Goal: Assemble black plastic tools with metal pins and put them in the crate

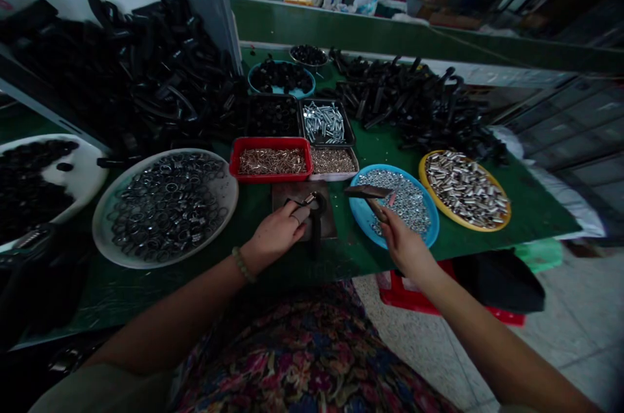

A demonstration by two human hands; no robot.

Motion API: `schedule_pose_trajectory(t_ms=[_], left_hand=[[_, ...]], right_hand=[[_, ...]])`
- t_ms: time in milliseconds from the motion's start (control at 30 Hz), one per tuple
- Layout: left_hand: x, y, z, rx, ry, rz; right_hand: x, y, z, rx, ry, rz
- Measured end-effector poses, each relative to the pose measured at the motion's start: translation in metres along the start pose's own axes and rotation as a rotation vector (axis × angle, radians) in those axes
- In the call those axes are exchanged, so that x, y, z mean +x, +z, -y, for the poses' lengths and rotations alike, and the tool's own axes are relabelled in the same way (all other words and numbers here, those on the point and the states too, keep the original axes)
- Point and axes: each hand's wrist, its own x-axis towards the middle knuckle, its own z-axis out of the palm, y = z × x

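My right hand (403,240) is closed around the handle of a hammer (368,192), raised over the near-left side of a blue basin of small silvery parts (358,211). My left hand (277,234) has its fingers closed at a black part (316,231) with a ring-shaped top and a straight stem. This part lies on a square metal plate (331,211) on the green table. By my left fingertips a small shiny metal piece (311,198) shows at the black part; how the two are joined I cannot make out.
A red tray (234,169) of copper-coloured pins, a black tray (351,136) of screws and a yellow basin (507,221) of metal cylinders surround the plate. On the left stands a white basin (100,231) of rings. Black handle-like parts (160,81) are heaped behind.
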Motion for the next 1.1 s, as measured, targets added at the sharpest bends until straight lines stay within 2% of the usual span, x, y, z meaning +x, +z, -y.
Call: schedule_pose_trajectory(t_ms=[100,200,233,367,467,567,600,667,733,800,867,900,1000,1100], left_hand=[[0.0,0.003,0.001,-0.012,-0.013,-0.007],[-0.001,0.004,0.002,-0.028,-0.007,-0.012],[0.0,0.003,0.002,-0.036,-0.005,-0.01],[0.001,0.002,0.002,-0.056,-0.019,0.02],[0.0,0.004,0.001,-0.057,-0.006,0.008],[-0.003,0.003,0.002,-0.057,-0.007,-0.001],[-0.003,0.0,0.004,-0.063,-0.013,-0.003],[0.005,-0.013,0.011,-0.076,-0.03,-0.061],[0.026,-0.032,0.02,-0.06,-0.069,-0.205],[0.062,-0.048,0.024,0.002,-0.106,-0.323],[0.107,-0.057,0.023,0.073,-0.063,-0.247],[0.129,-0.057,0.02,0.11,-0.03,-0.199],[0.18,-0.047,0.008,0.196,0.005,-0.019],[0.198,-0.035,0.002,0.211,-0.01,0.001]], right_hand=[[0.013,-0.001,0.04,0.203,-0.067,0.063],[0.024,-0.003,0.062,0.268,-0.107,-0.033],[0.026,-0.003,0.066,0.266,-0.104,-0.041],[0.034,-0.002,0.073,0.243,-0.118,0.094],[0.035,0.001,0.074,0.265,-0.096,0.013],[0.031,0.0,0.075,0.241,-0.071,0.074],[0.028,-0.001,0.075,0.244,-0.079,0.084],[0.021,-0.004,0.077,0.279,-0.108,0.004],[0.015,-0.005,0.079,0.288,-0.138,-0.069],[0.01,-0.002,0.081,0.244,-0.159,0.001],[0.008,0.003,0.08,0.202,-0.167,0.104],[0.007,0.005,0.08,0.204,-0.161,0.112],[0.005,0.004,0.074,0.277,-0.108,-0.053],[0.002,0.0,0.064,0.322,-0.003,-0.194]])
